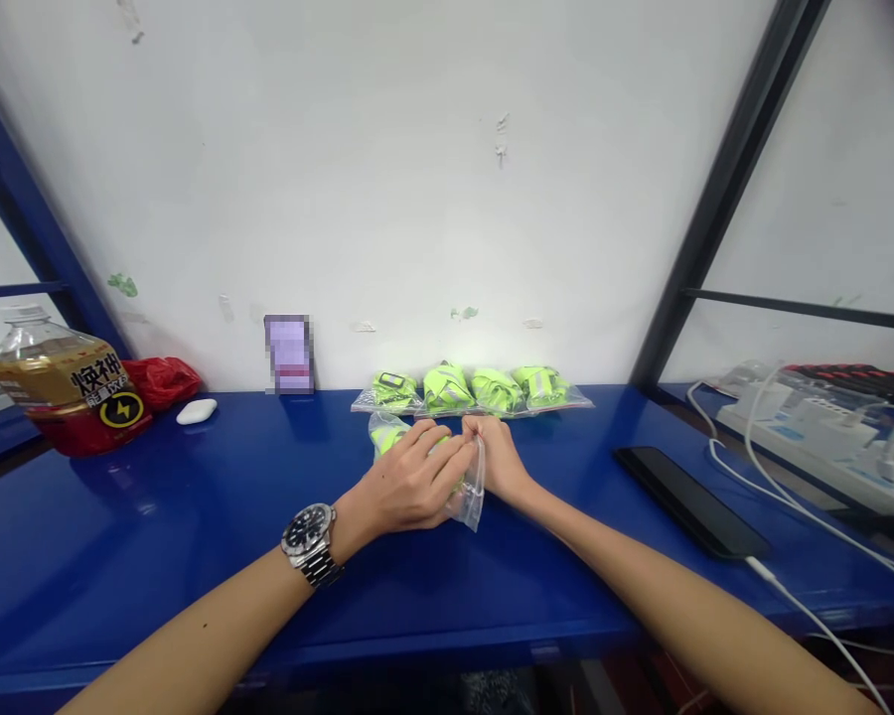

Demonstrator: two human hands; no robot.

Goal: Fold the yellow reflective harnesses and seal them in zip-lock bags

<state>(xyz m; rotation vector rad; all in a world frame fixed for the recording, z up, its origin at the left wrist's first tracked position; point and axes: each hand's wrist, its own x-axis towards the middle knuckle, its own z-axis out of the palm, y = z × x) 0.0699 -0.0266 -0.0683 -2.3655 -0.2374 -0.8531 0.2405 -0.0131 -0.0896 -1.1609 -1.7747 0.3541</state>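
Just above the blue tabletop is a clear zip bag [471,504] with a folded neon-yellow reflective vest [387,434] inside. My left hand [419,479], with a metal watch at the wrist, lies over the bag with its fingers curled onto it. At the bag's right edge, my right hand [498,459] pinches the plastic by its opening. Both hands hide much of the vest. Behind them, several similar bagged vests [448,387] lie in a row along the wall.
A large drink bottle [71,382], a red plastic bag [165,381] and a white earbud case [197,411] stand at the left. A blurred purple card [291,355] leans on the wall. On the right are a phone [689,501] on a charging cable and power strips [805,422].
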